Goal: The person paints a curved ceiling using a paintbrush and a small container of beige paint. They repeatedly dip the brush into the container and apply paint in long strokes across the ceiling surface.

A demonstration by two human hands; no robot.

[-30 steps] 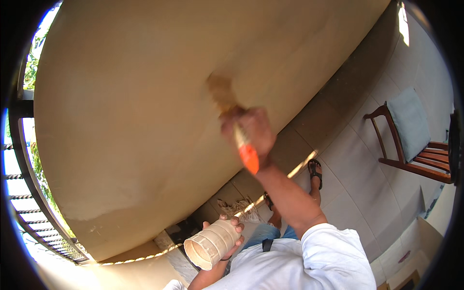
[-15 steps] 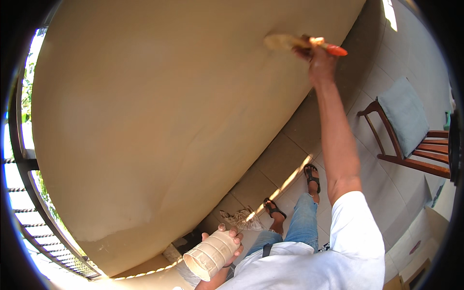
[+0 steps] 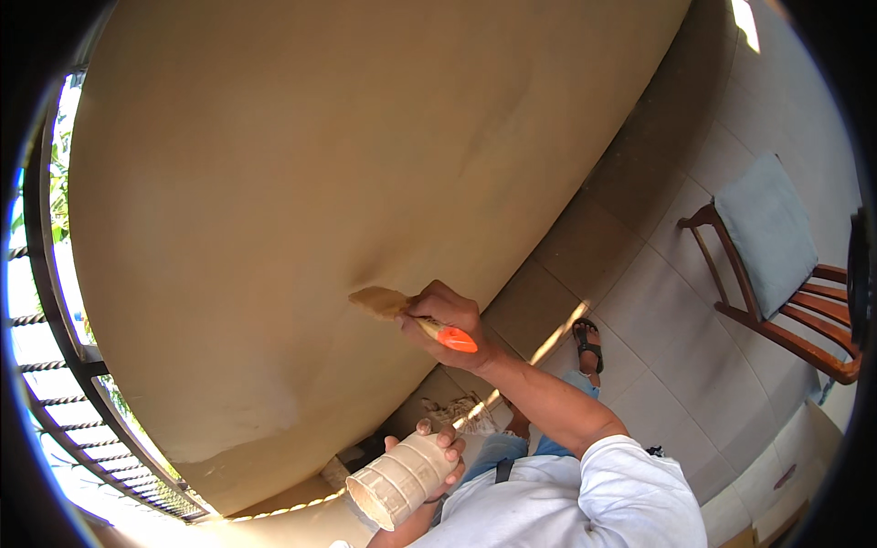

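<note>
My right hand [image 3: 448,320] grips a paintbrush [image 3: 455,339] with an orange-tipped handle. Its paint-coated bristles touch or nearly touch the beige wall [image 3: 228,201], near the middle of the view. Low in the view, my left hand [image 3: 446,454] is wrapped round a cream, paint-smeared cup [image 3: 402,479]. The cup tilts with its mouth toward the lower left; how much paint it holds cannot be seen. A slightly darker, wet-looking patch shows on the wall around the bristles.
A wooden chair [image 3: 790,342] with a grey-blue cushion [image 3: 767,237] stands on the tiled floor [image 3: 671,365] at the right. A stained rag [image 3: 461,413] lies by the wall's foot, near my sandalled feet. Dark metal railing [image 3: 59,338] runs along the left.
My right hand has swept the paintbrush from the upper right down and left along the wall, bending the arm. The left hand keeps the cup in nearly the same place.
</note>
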